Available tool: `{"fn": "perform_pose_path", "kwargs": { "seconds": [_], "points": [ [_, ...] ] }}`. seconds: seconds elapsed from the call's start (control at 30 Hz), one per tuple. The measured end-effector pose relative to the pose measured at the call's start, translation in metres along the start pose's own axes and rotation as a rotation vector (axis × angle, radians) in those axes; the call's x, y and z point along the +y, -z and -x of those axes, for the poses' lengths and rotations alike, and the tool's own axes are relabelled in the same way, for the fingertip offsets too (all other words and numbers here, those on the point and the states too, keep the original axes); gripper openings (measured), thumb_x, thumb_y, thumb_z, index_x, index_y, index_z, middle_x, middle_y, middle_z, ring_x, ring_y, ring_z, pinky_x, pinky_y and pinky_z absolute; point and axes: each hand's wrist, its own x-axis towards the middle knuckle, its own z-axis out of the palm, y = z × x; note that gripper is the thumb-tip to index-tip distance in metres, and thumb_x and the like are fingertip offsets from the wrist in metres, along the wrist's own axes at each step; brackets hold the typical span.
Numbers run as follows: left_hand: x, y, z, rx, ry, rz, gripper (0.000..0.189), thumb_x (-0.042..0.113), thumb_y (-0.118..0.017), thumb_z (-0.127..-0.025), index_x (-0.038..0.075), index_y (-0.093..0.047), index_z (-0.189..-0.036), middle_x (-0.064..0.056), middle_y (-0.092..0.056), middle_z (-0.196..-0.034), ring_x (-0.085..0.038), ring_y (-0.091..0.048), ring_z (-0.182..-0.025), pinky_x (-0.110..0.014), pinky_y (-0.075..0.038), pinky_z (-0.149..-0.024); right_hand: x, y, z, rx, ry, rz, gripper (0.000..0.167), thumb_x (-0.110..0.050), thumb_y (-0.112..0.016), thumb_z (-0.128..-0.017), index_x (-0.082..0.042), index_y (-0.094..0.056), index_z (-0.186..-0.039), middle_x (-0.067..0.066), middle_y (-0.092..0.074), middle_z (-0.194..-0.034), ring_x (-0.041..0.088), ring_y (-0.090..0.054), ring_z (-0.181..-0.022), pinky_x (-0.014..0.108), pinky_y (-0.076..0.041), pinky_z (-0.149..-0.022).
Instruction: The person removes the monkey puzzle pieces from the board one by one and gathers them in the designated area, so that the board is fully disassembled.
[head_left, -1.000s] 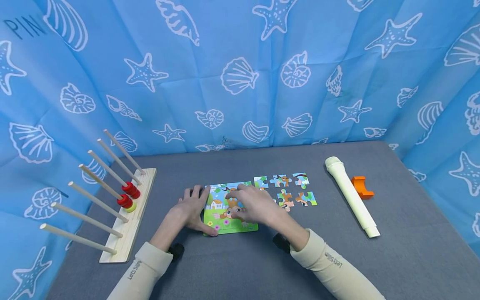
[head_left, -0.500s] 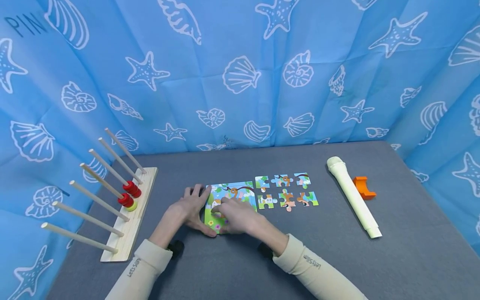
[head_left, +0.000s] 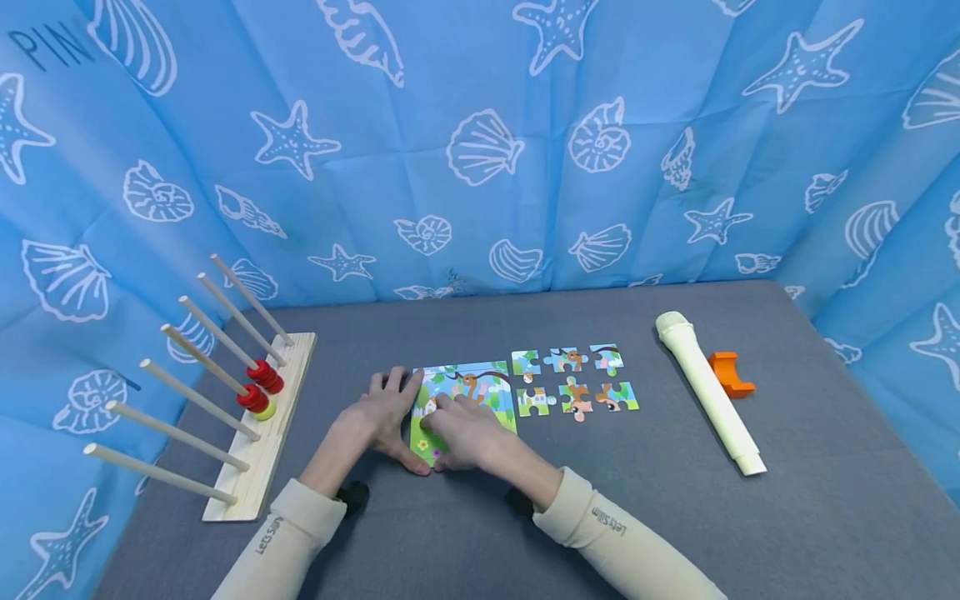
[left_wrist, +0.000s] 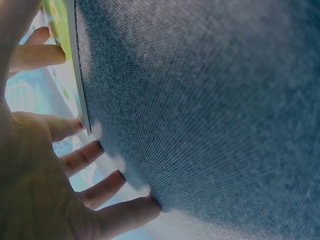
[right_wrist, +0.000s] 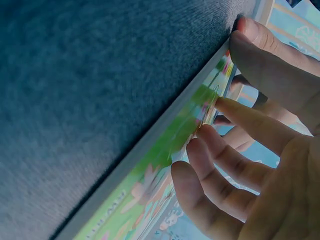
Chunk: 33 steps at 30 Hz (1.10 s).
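Observation:
A picture puzzle board (head_left: 487,385) with a cartoon scene of green grass, a tree branch and flowers lies flat on the grey table. My left hand (head_left: 378,421) is spread along its left side, with the thumb at the front left corner. In the left wrist view the straight fingertips rest on the cloth beside the board edge (left_wrist: 76,70). My right hand (head_left: 467,432) lies over the lower part of the board, hiding that area. From the right wrist view, the fingertips (right_wrist: 182,175) press on the picture surface, while the thumb reaches the board's front edge.
Several loose jigsaw pieces (head_left: 576,398) lie in two rows right of the board. Farther right are a cream microphone-shaped object (head_left: 705,392) and an orange curved block (head_left: 729,375). At left stands a wooden peg rack (head_left: 288,392) with red and yellow rings (head_left: 255,400).
My right hand has shifted left and toward the front over the board, uncovering its upper right part and the nearby loose pieces. The left hand has stayed at the left edge.

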Motion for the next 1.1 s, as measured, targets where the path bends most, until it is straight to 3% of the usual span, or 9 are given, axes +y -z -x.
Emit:
{"fn": "perform_pose_path", "kwargs": {
  "seconds": [0.3,0.63,0.9,1.1],
  "points": [
    [0.0003,-0.0003,0.0011,-0.007,0.015,0.013,0.145,0.064,-0.093,-0.059,0.007,-0.012,-0.165,-0.025,-0.017,-0.165,-0.051,-0.019,-0.150,-0.069,-0.034,-0.116,-0.0037,-0.0041,-0.0015,-0.017,-0.029,0.010,0.052,-0.038,-0.085,-0.084,-0.028,-0.069,-0.132,0.002,-0.061,-0.134,0.023,-0.058,-0.118,0.045,-0.056,-0.094],
    [0.0001,-0.0001,0.0011,-0.013,0.015,0.001,0.145,0.064,-0.092,-0.060,0.007,-0.010,-0.165,-0.025,-0.016,-0.165,-0.052,-0.019,-0.150,-0.069,-0.034,-0.115,-0.0053,-0.0059,-0.0012,-0.025,-0.056,-0.013,0.054,-0.035,-0.085,-0.085,-0.030,-0.066,-0.135,0.003,-0.059,-0.135,0.025,-0.056,-0.123,0.045,-0.057,-0.091],
    [0.0016,0.0001,-0.0009,-0.012,0.023,0.001,0.145,0.065,-0.092,-0.060,0.008,-0.010,-0.165,-0.025,-0.016,-0.166,-0.052,-0.020,-0.150,-0.068,-0.034,-0.115,-0.0063,-0.0066,-0.0003,-0.027,-0.092,-0.115,0.051,-0.024,-0.084,-0.086,-0.027,-0.061,-0.132,0.009,-0.056,-0.138,0.031,-0.052,-0.132,0.060,-0.054,-0.097],
    [0.0019,-0.0007,-0.0013,-0.011,0.028,0.004,0.145,0.064,-0.093,-0.060,0.008,-0.011,-0.165,-0.024,-0.016,-0.166,-0.051,-0.020,-0.150,-0.068,-0.034,-0.116,-0.0081,-0.0091,0.0029,0.010,-0.079,-0.109,0.052,-0.020,-0.083,-0.087,-0.026,-0.062,-0.134,0.009,-0.056,-0.138,0.031,-0.053,-0.131,0.052,-0.057,-0.094]
  ]
}}
